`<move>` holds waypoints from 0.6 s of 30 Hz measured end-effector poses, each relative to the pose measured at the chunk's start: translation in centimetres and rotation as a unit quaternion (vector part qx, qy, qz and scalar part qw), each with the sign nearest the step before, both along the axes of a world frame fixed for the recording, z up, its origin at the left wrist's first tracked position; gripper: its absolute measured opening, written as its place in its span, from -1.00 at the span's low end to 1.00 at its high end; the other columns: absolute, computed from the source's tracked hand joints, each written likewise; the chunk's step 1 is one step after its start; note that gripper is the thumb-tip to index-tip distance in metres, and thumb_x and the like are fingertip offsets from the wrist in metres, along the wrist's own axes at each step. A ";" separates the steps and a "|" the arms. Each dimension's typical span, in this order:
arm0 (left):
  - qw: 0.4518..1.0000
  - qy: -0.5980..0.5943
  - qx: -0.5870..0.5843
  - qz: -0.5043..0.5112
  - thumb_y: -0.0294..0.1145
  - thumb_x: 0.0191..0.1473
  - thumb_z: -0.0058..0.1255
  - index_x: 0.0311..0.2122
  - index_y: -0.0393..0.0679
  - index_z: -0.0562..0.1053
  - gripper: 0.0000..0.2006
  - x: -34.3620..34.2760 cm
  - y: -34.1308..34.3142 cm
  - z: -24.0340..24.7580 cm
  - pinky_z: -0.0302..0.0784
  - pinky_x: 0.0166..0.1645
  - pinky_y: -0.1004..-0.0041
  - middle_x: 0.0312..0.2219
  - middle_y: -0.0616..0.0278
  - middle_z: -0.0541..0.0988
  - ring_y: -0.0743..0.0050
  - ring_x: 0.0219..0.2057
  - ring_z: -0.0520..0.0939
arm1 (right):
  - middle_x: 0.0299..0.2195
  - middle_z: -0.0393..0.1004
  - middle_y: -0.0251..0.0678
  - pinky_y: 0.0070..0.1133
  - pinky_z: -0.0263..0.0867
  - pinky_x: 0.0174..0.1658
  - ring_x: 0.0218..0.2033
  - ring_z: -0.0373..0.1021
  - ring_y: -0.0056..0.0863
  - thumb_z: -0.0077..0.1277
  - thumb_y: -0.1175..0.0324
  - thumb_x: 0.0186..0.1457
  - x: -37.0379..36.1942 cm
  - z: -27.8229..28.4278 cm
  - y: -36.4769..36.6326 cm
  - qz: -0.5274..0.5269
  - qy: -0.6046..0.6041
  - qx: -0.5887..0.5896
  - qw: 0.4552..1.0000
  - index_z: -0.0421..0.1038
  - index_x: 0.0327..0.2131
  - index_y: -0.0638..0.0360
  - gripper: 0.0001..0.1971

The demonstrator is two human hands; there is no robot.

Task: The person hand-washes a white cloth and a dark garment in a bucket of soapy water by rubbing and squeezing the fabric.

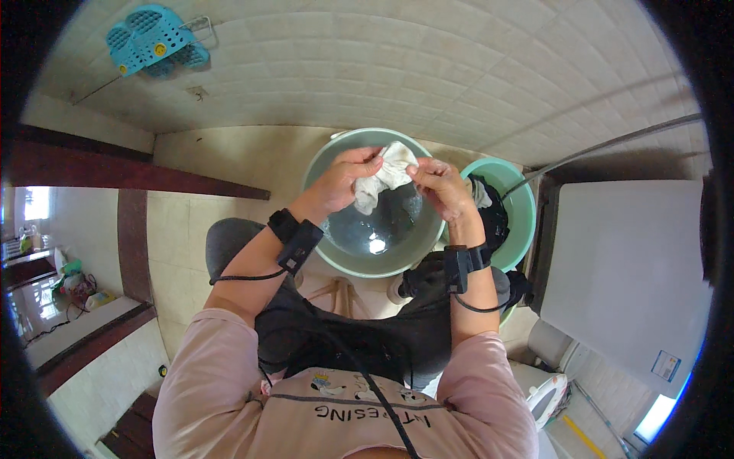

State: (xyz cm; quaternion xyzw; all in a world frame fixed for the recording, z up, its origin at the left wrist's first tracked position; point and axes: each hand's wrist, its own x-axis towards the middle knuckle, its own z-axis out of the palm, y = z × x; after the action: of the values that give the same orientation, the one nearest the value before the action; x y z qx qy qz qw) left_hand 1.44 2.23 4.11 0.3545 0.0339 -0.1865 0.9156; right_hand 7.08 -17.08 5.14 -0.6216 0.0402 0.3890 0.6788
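Note:
Above a large pale-green basin (pixel 348 265), a small wet-looking white cloth (pixel 394 168) is stretched between my two hands. My left hand (pixel 340 182) pinches it by the upper left with thumb and fingers. My right hand (pixel 446 187) grips its right side, thumb on top, with some suds on the skin. One end of the cloth hangs down over the greyish water (pixel 378 222) in the basin. Whether it is a sock or a rag I cannot tell.
A mint-green tub (pixel 523 222) with dark clothes (pixel 497 218) stands right of the basin. Farther right is a white appliance (pixel 619 252), with a grey pipe (pixel 604 145) near it. Blue slippers (pixel 157 42) hang on the tiled wall. A dark wooden door edge (pixel 160 172) juts in from the left.

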 end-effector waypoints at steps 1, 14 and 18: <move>0.999 0.011 0.008 -0.032 -0.29 0.10 -0.28 -0.12 -0.27 0.26 -0.69 -0.1 0.3 -0.4 0.39 -0.22 0.52 -0.26 0.22 0.43 0.53 -0.28 0.47 | -0.60 0.36 -0.48 -0.84 0.07 -0.61 -0.62 0.24 -0.77 0.10 0.42 -0.14 -0.1 0.3 0.2 -0.036 -0.003 0.033 0.999 0.34 -0.33 0.24 -0.75; 0.986 -0.002 0.137 0.099 -0.27 0.07 -0.21 -0.24 -0.17 0.34 -0.77 -0.1 -1.0 -2.8 0.39 -0.28 0.54 -0.36 0.30 0.47 0.54 -0.35 0.49 | -0.59 0.29 -0.49 -0.82 0.03 -0.68 -0.68 0.18 -0.78 -0.09 0.29 0.04 -1.3 -0.4 1.8 -0.083 0.033 0.150 0.985 0.27 -0.33 0.18 -0.82; 0.965 -0.024 0.212 0.155 -0.33 0.06 -0.19 -0.36 -0.20 0.37 -0.83 -0.3 -2.1 -2.2 0.37 -0.34 0.60 -0.46 0.31 0.46 0.58 -0.40 0.48 | -0.62 0.27 -0.52 -0.73 0.05 -0.68 -0.70 0.13 -0.75 -0.13 0.17 0.05 -0.9 -1.8 1.9 -0.082 0.044 0.145 0.985 0.32 -0.41 0.15 -0.76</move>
State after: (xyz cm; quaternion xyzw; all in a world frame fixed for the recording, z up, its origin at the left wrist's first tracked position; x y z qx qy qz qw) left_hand 1.09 0.16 1.93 0.5352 0.1049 -0.0217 0.8379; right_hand 6.15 -15.16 3.35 -0.4935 0.0643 0.3607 0.7888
